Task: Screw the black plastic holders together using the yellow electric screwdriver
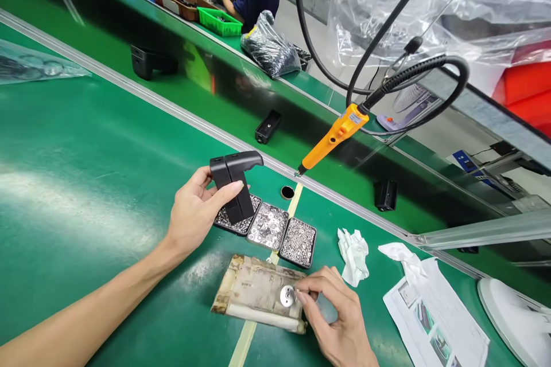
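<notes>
My left hand [193, 212] is closed round a black plastic housing [233, 183] with a curved, handle-like top, held upright over the small parts trays. Fingers and thumb grip its sides. Lower right, my right hand [333, 312] pinches with thumb and forefinger at the edge of a round metal disc [287, 296] with small holes. That disc is above a worn, taped pad [253, 287] on the green bench. Behind the pad stand a tray [231, 228] partly hidden by the housing, a tray of flat metal pieces [267, 226] and a tray of tiny metal parts [298, 242].
An orange electric screwdriver [333, 139] hangs tip-down from a cable beyond the trays. Black parts [267, 126] lie on the green conveyor belt behind a metal rail. Crumpled tissue [353, 256] and a printed sheet [434, 315] lie right. Across the belt, another person [260, 0] sits near bins.
</notes>
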Motion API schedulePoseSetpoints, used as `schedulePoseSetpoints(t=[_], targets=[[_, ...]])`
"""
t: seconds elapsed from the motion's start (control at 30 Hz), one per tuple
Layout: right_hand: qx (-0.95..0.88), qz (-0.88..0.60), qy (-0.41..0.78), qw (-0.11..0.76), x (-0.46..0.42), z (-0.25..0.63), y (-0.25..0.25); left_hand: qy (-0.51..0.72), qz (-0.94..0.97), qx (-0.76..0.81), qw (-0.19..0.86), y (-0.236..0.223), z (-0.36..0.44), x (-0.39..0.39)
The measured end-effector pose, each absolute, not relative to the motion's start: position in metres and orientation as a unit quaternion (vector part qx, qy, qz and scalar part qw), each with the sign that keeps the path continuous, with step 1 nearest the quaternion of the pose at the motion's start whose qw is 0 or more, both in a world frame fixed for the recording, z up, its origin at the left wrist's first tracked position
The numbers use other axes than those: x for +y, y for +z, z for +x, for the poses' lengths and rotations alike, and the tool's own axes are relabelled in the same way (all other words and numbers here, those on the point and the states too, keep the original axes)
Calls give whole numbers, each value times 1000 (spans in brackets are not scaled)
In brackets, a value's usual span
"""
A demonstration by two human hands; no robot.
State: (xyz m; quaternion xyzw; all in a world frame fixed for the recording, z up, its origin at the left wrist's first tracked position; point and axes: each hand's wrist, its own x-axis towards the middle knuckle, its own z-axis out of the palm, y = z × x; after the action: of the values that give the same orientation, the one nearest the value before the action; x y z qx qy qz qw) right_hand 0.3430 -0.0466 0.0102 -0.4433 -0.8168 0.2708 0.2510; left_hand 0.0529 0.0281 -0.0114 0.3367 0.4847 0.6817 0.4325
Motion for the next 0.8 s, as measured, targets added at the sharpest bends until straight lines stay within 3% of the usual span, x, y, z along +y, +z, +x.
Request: schedulePoseSetpoints(t=[0.23,0.33,0.57,0.8], targets=[[-790,-466,234,322,-29,338,4,633,253,437,587,5,44,24],[-771,-481,236,345,-26,340,2,567,313,442,620,12,42,16],[-770,-478,209,368,-39,347,23,397,736,426,346,44,78,-12],[-776,-436,219,400,-59,355,12,313,830,362,285,38,109,-23]])
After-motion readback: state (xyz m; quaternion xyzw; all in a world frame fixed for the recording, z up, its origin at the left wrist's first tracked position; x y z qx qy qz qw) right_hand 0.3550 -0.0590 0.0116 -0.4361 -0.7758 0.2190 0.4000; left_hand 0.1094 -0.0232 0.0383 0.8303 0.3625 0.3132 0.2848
